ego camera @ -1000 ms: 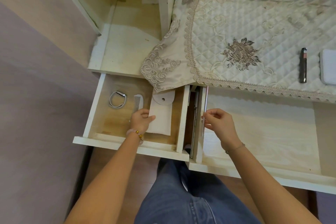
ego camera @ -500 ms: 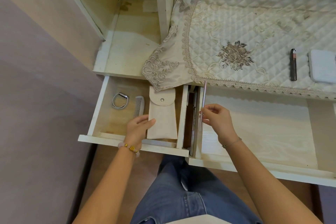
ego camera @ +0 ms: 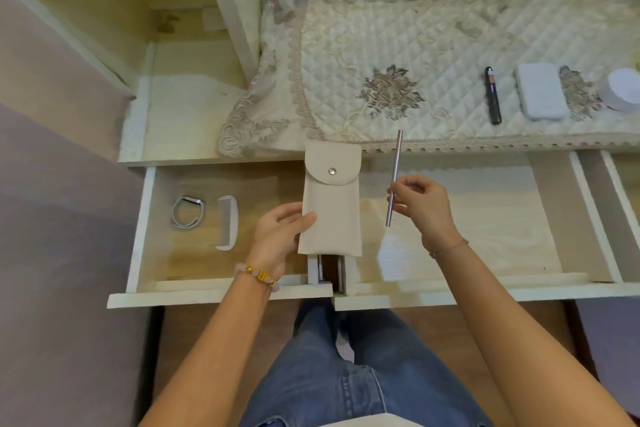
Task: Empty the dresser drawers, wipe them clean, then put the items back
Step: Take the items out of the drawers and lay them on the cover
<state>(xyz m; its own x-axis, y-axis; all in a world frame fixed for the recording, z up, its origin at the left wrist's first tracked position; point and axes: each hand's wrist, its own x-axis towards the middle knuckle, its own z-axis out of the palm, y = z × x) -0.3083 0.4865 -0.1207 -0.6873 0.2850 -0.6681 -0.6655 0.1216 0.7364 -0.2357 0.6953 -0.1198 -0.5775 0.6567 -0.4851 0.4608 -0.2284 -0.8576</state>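
The left hand [ego camera: 280, 236] holds a cream pouch [ego camera: 332, 204] by its lower left edge. The thumb lies on the front and the fingers curl behind it. The pouch is long and flat, and its flap points to 12 o'clock. A small metal snap sits in the middle of the flap. The pouch is in front of the spot where the two open drawers meet, near the middle of the view.

The right hand [ego camera: 422, 208] pinches a thin metal stick [ego camera: 394, 177] between the thumb and the fingers. The stick points to about 12 o'clock and leans a little. It is at 3 o'clock from the pouch, near it but not touching it.

The left drawer [ego camera: 145, 225] is pulled out. In it, at 9 o'clock from the pouch, lie a grey band [ego camera: 188, 211] and a white comb [ego camera: 228, 222], side by side. The band is the one farther out. The right drawer [ego camera: 485, 218] is pulled out too, and its pale wood bottom shows.

At 12 o'clock the desk [ego camera: 180, 121] wears a quilted cloth [ego camera: 381, 28] with lace edges. On the cloth, at about 2 o'clock, lie a black tube [ego camera: 492, 95], a white case [ego camera: 540, 92] and a round white tub [ego camera: 623, 88], in a row.

A bead bracelet [ego camera: 258, 276] is on the left wrist and a thin chain [ego camera: 448, 248] is on the right wrist. Blue jeans [ego camera: 346, 374] show at 6 o'clock.
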